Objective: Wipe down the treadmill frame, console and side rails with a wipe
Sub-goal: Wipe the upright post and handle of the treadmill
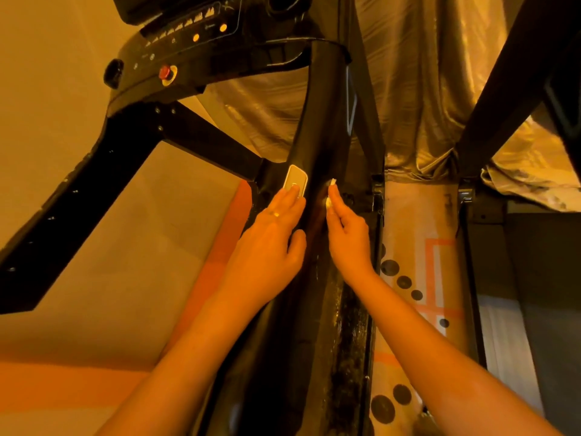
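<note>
Orange-lit room, plain tan wall [63, 152] at left, shiny draped curtain [424, 89] upper right. Black treadmill frame [94, 190] across the left, slanting down from the console [188, 42] at top; red stop button [165, 72] and two lit orange buttons on the panel. Black side rail [320, 127] running from the console toward the camera, centre frame. Printed floor sheet [408, 221] with black dots and orange lines just right of the rail, second dark frame beyond it.

Left hand [270, 247] laid flat on the rail's left flank, fingers straight, tips touching the silver sensor plate [295, 179], thumb resting on the rail top; nothing gripped. Right hand [349, 237] on the rail's right flank, fingers curled and pinching a small white wipe [329, 202], mostly hidden in the fingers, white edges poking out above and below the fingertips, held against the rail level with the sensor plate. Ring [276, 214] on a left-hand finger.
</note>
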A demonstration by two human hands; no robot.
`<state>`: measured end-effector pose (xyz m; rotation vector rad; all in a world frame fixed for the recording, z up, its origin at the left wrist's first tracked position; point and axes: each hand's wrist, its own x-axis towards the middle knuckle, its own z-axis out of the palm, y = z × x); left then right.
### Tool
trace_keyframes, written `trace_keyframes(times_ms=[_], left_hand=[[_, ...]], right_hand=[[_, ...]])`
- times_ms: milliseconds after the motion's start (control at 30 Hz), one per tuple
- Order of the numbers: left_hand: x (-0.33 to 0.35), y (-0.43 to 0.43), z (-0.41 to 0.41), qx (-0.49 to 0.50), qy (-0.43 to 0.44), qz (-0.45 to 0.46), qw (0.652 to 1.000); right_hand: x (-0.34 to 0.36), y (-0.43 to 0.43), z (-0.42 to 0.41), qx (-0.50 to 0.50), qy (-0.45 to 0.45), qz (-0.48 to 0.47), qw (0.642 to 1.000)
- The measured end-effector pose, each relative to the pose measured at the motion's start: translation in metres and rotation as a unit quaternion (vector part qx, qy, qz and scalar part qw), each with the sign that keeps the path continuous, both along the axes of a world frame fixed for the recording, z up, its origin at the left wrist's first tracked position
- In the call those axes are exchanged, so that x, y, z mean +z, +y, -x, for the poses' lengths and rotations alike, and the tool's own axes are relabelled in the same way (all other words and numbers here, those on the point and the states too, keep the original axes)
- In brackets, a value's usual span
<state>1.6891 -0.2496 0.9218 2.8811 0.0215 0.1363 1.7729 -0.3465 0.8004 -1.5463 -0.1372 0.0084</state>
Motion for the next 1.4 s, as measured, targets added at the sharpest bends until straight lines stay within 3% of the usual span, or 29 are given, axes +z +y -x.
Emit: trace_keyframes(times_ms=[267, 533, 733, 933, 1167, 1400], left_hand=[[0.007, -0.001, 0.005, -0.001, 0.014, 0.022, 1.000], [0.000, 0.002, 0.061, -0.017, 0.014, -0.001, 1.000], [-0.001, -0.001, 0.059, -0.012, 0.000, -0.003, 1.000], [0.001, -0.003, 0.059, -0.012, -0.001, -0.005, 1.000], [-0.003, -0.001, 0.056, -0.007, -0.008, -0.012, 1.000], [0.002, -0.003, 0.056, -0.008, 0.000, -0.015, 1.000]], right_hand=[[-0.006, -0.004, 0.052, 0.033, -0.008, -0.028, 0.999], [-0.005, -0.004, 0.037, 0.001, -0.007, 0.013, 1.000], [-0.014, -0.006, 0.096, 0.008, -0.022, -0.006, 1.000], [-0.005, 0.000, 0.069, -0.022, -0.004, 0.009, 1.000], [-0.012, -0.004, 0.126, -0.002, -0.006, -0.017, 1.000], [0.003, 0.001, 0.101, -0.022, 0.019, -0.009, 1.000]])
